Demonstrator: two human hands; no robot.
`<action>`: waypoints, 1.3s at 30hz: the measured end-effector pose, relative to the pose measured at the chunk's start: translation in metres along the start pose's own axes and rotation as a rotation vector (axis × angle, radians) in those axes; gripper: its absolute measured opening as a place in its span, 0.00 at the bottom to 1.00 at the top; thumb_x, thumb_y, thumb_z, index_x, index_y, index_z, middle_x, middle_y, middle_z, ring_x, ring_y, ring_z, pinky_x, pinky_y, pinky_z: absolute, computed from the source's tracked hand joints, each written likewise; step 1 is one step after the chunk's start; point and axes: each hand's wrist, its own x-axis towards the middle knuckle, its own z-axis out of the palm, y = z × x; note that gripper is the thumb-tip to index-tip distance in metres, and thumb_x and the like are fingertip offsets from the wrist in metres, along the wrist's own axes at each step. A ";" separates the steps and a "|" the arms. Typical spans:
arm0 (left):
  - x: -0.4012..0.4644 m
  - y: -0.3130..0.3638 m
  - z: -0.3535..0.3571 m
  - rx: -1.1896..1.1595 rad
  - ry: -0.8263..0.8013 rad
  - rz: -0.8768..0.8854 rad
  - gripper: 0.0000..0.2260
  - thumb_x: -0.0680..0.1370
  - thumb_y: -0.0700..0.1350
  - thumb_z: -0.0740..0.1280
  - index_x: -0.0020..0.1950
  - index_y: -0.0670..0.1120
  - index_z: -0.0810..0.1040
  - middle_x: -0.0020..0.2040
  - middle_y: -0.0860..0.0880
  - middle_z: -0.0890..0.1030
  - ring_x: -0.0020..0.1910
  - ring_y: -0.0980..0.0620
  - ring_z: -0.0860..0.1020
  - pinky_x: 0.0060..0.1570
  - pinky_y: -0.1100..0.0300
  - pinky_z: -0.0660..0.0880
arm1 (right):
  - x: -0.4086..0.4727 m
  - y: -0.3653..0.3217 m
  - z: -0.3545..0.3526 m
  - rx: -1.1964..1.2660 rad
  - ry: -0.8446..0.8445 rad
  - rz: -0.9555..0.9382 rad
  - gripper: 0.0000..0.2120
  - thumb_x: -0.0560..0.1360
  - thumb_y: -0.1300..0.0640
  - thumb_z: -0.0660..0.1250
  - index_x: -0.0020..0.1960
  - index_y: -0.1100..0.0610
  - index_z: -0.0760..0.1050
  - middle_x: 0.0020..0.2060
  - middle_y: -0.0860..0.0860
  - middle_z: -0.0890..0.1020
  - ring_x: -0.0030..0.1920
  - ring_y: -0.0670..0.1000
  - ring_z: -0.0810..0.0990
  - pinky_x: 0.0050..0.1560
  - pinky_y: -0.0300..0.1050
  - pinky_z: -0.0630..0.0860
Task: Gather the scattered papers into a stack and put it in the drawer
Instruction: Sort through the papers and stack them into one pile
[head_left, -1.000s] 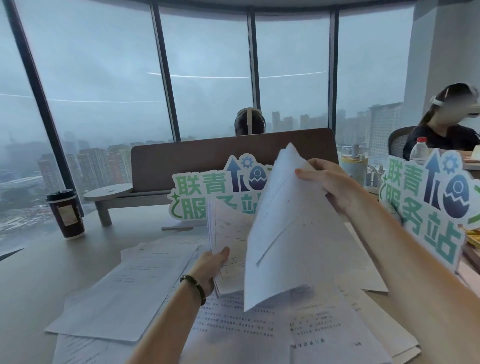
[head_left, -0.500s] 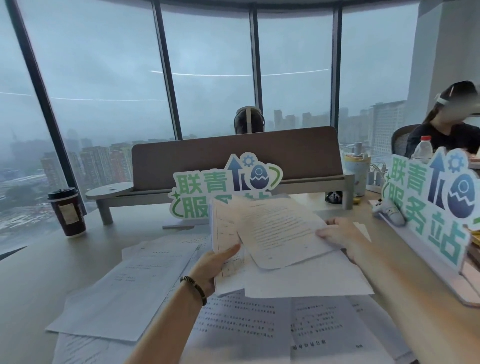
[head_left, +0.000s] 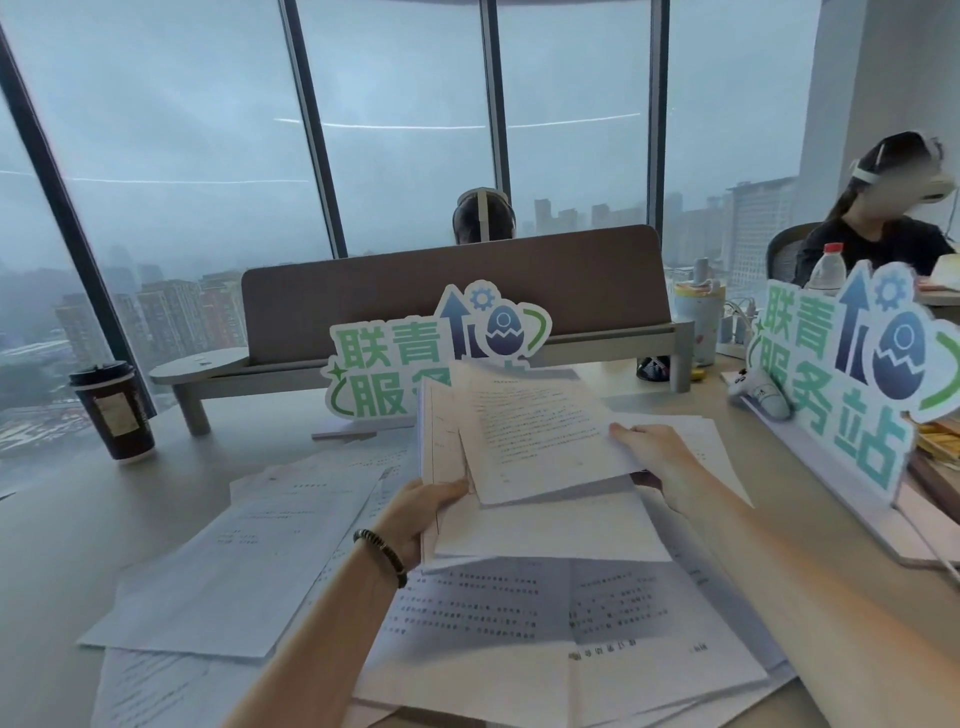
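Both hands' grip holds: left hand (head_left: 415, 519) still pinches the stack (head_left: 447, 441), right hand (head_left: 657, 457) has lowered its sheet (head_left: 535, 431) onto it.

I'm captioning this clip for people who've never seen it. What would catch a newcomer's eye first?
Probably the held papers at centre, gripped by the left hand from below while the right hand pinches the top sheet's right edge. Next, the loose sheets spread over the desk in front. Behind them stand two green-lettered signs, one at centre and one on the right, before tall windows showing a grey city.
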 end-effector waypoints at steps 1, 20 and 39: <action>0.001 0.000 0.000 0.001 0.029 0.008 0.11 0.78 0.36 0.67 0.60 0.36 0.79 0.52 0.39 0.84 0.45 0.43 0.84 0.37 0.54 0.83 | 0.001 0.001 -0.001 0.000 0.014 0.004 0.13 0.78 0.53 0.69 0.52 0.63 0.79 0.52 0.60 0.83 0.51 0.60 0.83 0.43 0.50 0.82; 0.001 0.000 0.005 0.053 0.155 0.108 0.10 0.82 0.45 0.63 0.50 0.43 0.82 0.44 0.46 0.87 0.45 0.46 0.85 0.45 0.52 0.82 | -0.001 0.006 0.002 -0.034 -0.172 -0.011 0.11 0.76 0.59 0.72 0.56 0.62 0.79 0.49 0.59 0.86 0.48 0.60 0.86 0.55 0.59 0.81; 0.001 0.001 0.005 -0.001 0.271 0.093 0.12 0.82 0.47 0.62 0.58 0.41 0.80 0.52 0.40 0.85 0.49 0.41 0.84 0.50 0.47 0.81 | -0.001 0.008 0.005 -0.096 0.013 -0.047 0.19 0.77 0.46 0.69 0.47 0.63 0.82 0.44 0.55 0.86 0.48 0.61 0.84 0.58 0.59 0.78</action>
